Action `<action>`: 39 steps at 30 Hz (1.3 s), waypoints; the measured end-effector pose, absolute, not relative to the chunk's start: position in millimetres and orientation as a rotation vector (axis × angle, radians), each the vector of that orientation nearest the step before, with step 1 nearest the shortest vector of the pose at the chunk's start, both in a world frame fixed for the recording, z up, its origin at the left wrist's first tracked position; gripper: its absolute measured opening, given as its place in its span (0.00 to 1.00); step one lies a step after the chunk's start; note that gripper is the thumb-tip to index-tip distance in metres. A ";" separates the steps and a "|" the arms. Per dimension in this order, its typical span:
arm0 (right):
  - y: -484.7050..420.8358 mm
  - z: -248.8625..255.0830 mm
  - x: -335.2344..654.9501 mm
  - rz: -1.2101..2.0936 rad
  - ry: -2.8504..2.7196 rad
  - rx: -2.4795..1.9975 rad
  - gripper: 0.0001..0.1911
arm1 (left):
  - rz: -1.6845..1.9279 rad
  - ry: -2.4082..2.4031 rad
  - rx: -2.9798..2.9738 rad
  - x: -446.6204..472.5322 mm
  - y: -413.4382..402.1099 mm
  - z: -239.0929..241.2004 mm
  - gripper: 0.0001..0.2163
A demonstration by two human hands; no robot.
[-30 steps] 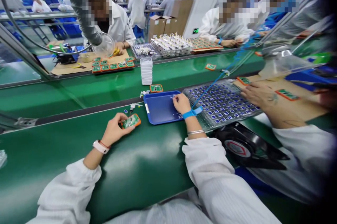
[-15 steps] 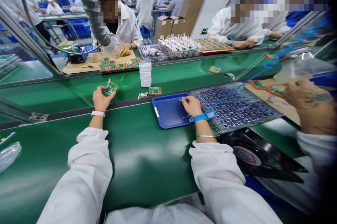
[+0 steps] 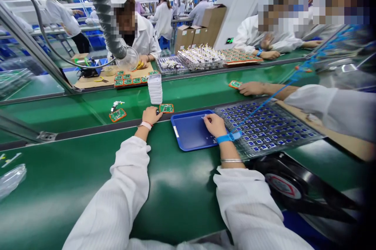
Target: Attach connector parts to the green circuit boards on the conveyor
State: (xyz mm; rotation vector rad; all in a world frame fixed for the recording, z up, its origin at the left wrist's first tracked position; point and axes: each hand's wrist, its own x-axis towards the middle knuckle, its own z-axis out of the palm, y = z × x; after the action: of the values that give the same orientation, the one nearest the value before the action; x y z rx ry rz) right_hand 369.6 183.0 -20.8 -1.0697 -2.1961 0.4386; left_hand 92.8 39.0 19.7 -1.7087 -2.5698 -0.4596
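My left hand (image 3: 150, 116) reaches to the belt's near edge, fingers bent together over a small part with a dark bit showing; most of it is hidden. Just right of the fingertips lies an orange-framed green circuit board (image 3: 166, 108). Further left on the belt rests another circuit board (image 3: 118, 115), with a white wired part (image 3: 116, 105) at its upper edge. My right hand (image 3: 215, 124) pinches a tiny whitish piece (image 3: 205, 116) over the right side of a blue tray (image 3: 188, 146). A few small pieces lie in that tray near the wrist.
A stack of white cases (image 3: 155, 89) stands on the belt (image 3: 194, 89). Right of the tray is a clear blister tray (image 3: 264, 128) of blue-faced parts, with a black tape dispenser (image 3: 286, 185) in front. A co-worker's hand (image 3: 251, 88) holds another board at right.
My left hand has let go of its circuit board, which now lies on the belt, and moved right to the small part. The co-worker's arm has reached in to the far board.
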 end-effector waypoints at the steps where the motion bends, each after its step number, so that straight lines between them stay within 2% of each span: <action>1: 182.7 -20.2 369.3 0.438 -2.200 -1.070 0.09 | -0.456 -2.575 -1.715 91.6 42.2 17.5 0.15; 10: 181.8 -19.1 367.5 0.444 -2.256 -1.038 0.10 | -0.435 -2.585 -1.760 70.8 36.0 10.4 0.19; 18: 183.7 -22.7 367.7 0.432 -2.281 -1.051 0.11 | -0.681 -2.484 -1.760 87.3 23.6 31.5 0.19; 23: 184.1 -20.6 368.0 0.444 -2.270 -1.039 0.10 | -0.973 -2.380 -2.033 99.3 10.1 49.6 0.20; 27: 180.8 -16.1 368.0 0.509 -2.208 -1.058 0.11 | -0.866 -2.355 -2.413 101.2 -8.0 57.1 0.17; 30: 167.5 -8.0 358.3 0.661 -2.043 -1.072 0.15 | -0.928 -2.403 -2.402 96.9 -21.0 52.5 0.16; 33: 147.5 17.2 339.7 1.076 -1.754 -0.923 0.23 | -1.120 -2.462 -2.140 93.3 -35.1 37.5 0.15; 35: 139.0 51.9 327.4 1.353 -1.609 -0.728 0.27 | -1.183 -2.439 -1.967 94.8 -46.7 24.6 0.13; 37: 139.8 102.0 314.4 1.424 -1.592 -0.565 0.29 | -1.161 -2.380 -1.858 100.4 -59.4 13.5 0.11; 39: 149.3 157.3 292.9 1.338 -1.635 -0.481 0.28 | -1.081 -2.359 -1.795 108.4 -70.6 6.7 0.15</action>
State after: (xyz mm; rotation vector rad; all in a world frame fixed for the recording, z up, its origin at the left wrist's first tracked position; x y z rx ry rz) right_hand 292.9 149.3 157.3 -0.4808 -1.6345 1.3385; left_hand 108.4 -70.6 6.7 -1.7951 -2.3591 -1.0807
